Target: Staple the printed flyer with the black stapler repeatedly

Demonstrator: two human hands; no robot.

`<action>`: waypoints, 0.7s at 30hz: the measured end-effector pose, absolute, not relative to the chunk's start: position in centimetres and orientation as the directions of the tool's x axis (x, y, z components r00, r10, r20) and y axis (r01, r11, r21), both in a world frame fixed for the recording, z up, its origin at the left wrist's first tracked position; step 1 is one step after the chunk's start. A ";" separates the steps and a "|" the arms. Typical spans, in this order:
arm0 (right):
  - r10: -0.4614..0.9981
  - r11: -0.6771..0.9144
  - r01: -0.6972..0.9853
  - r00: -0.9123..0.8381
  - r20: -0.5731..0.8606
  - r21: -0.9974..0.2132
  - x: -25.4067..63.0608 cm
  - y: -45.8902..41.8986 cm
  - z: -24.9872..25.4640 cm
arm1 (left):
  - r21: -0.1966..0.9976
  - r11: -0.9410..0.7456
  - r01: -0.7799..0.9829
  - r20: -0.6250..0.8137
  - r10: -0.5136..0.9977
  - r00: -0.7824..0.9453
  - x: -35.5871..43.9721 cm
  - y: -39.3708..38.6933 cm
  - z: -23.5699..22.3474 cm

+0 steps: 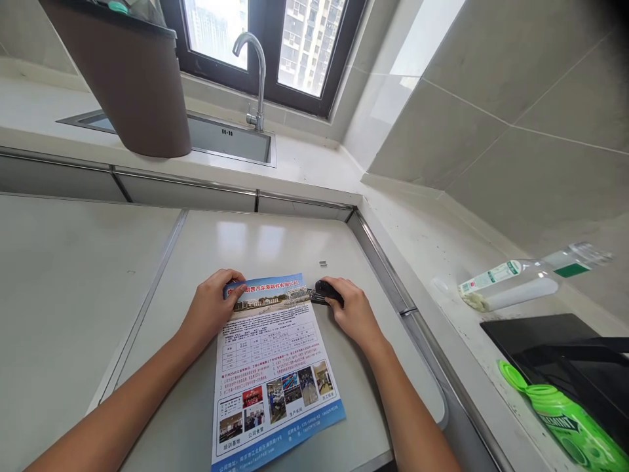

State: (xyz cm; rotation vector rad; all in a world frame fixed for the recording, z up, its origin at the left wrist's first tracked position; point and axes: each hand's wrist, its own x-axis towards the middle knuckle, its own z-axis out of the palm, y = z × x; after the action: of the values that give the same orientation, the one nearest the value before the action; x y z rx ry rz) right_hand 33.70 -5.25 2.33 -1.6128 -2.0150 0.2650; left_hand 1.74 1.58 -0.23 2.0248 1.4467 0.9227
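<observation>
A printed leaflet (280, 354) with a blue border, a table and small photos lies on the white table. My left hand (216, 298) grips its top left corner, thumb on the printed face and fingers curled behind the edge. In my right hand (354, 308) is a black stapler (324, 292), its metal jaw at the leaflet's upper right edge. Whether the jaw has closed on the paper I cannot make out. Just beyond the stapler lie small silver staples (323, 263) on the tabletop.
A brown bin (142, 85) stands at the sink (230, 141) under a tall faucet (260, 72). On the right counter (407, 229) are a clear bottle (521, 278) lying on its side, a green mint container (560, 413) with its lid up, and a black flat object (540, 341).
</observation>
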 end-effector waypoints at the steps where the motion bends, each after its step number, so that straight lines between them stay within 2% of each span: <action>1: 0.947 0.266 0.838 -0.134 0.291 -0.477 33.7 -5.2 2.3 | 0.710 -0.331 0.622 0.250 0.944 0.216 1.7 1.6 -0.3; 11: 0.943 0.270 0.825 -0.123 0.308 -0.497 33.7 -5.5 2.5 | 0.696 -0.335 0.635 0.252 0.942 0.221 1.7 1.4 -0.6; 17: 0.915 0.254 0.818 -0.030 0.402 -0.516 33.7 -5.8 3.3 | 0.691 -0.336 0.640 0.255 0.942 0.219 1.8 1.5 -0.6; 21: 0.916 0.329 0.760 -0.112 0.385 -0.561 32.2 -6.5 3.6 | 0.690 -0.330 0.644 0.251 0.944 0.214 1.8 1.5 -0.7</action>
State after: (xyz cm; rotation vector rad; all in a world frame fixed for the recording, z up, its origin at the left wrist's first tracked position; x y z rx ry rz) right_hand 32.24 -6.49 3.59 -1.4734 -1.9115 0.2914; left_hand 1.81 1.52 -0.68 2.0544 1.4677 0.9106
